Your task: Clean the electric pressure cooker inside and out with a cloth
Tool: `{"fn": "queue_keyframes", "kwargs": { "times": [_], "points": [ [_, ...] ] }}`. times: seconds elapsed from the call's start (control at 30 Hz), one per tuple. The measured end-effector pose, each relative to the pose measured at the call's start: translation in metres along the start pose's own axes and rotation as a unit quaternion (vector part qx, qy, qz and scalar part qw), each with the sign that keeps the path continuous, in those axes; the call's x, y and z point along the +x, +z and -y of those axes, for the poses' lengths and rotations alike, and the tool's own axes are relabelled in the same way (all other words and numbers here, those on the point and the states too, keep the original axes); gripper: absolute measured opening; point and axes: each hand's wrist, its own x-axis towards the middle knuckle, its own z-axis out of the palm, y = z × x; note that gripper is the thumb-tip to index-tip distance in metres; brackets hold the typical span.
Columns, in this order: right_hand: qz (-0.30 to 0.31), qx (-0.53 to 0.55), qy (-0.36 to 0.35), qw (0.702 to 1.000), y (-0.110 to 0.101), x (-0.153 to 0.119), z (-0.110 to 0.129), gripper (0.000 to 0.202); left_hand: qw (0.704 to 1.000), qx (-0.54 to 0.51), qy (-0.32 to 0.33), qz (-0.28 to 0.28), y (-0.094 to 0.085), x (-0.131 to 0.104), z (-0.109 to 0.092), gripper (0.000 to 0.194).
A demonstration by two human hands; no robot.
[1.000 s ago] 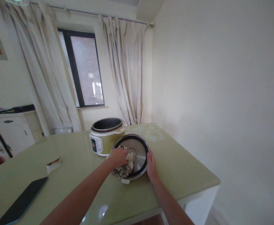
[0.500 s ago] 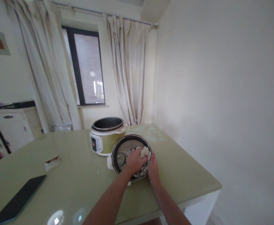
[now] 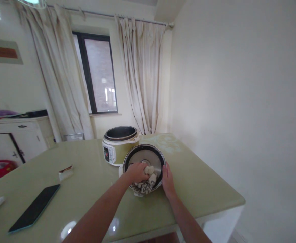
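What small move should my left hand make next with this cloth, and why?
Probably slide the cloth upward across the lid: your left hand has it bunched low, the lid's upper inside is uncovered, and your right hand braces its side.

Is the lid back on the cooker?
No, the lid is held tilted in front of the cooker, whose pot opening shows uncovered.

My left hand [image 3: 138, 172] curls, fingertips perhaps tucked under; at its three o'clock, my right hand [image 3: 168, 180] points toward twelve.
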Motion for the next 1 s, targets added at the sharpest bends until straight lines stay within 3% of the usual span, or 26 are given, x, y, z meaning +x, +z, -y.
{"fn": "queue_keyframes", "kwargs": {
  "times": [0.1,0.3,0.4,0.53,0.6,0.7,0.83,1.0],
  "points": [
    [0.003,-0.002,0.004,1.0,0.0,-0.001,0.0,0.091,0.998,0.019,-0.023,-0.054,-0.001,0.0,0.007,0.046],
    [0.005,-0.007,-0.017,1.0,0.0,-0.007,0.002,0.086,0.968,0.017,-0.162,-0.192,0.008,0.015,0.004,0.035],
    [-0.003,-0.015,-0.017,1.0,0.0,-0.013,0.001,0.085,0.941,-0.051,-0.234,-0.24,0.01,0.032,-0.013,0.034],
    [-0.007,-0.032,-0.018,0.999,-0.001,-0.017,-0.003,0.084,0.895,-0.156,-0.31,-0.282,0.018,0.054,-0.051,0.042],
    [-0.002,-0.044,-0.022,0.999,-0.001,-0.017,-0.004,0.085,0.901,-0.174,-0.283,-0.278,0.024,0.058,-0.069,0.044],
    [-0.003,-0.061,-0.021,0.998,0.0,-0.017,-0.004,0.087,0.938,-0.175,-0.192,-0.229,0.03,0.057,-0.079,0.042],
    [-0.002,-0.084,-0.014,0.996,0.0,-0.019,0.0,0.089,0.973,-0.173,-0.079,-0.13,0.027,0.047,-0.062,0.04],
    [0.01,-0.072,-0.028,0.997,-0.002,-0.017,0.002,0.086,0.981,-0.183,0.03,-0.059,0.024,0.026,-0.03,0.047]
  ]
}}
